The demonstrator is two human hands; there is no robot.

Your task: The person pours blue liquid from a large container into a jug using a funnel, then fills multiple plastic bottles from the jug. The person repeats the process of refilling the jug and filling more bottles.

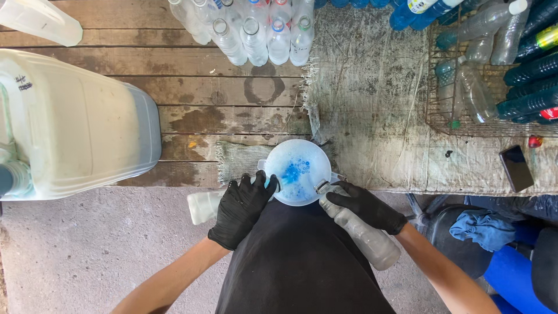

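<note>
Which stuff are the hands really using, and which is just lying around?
In use:
left hand touching the round tub of blue-speckled liquid
right hand holding a clear bottle

Lying about:
big white jug
row of clear bottles
dark phone
blue cloth

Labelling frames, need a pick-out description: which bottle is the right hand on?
Start at the wooden plank table; at its near edge sits a round clear jug with blue foamy liquid. The right hand grips a cloudy plastic bottle, uncapped, mouth at the jug's rim. Unlike the upright bottles at the far edge, it lies tilted and held.
</note>
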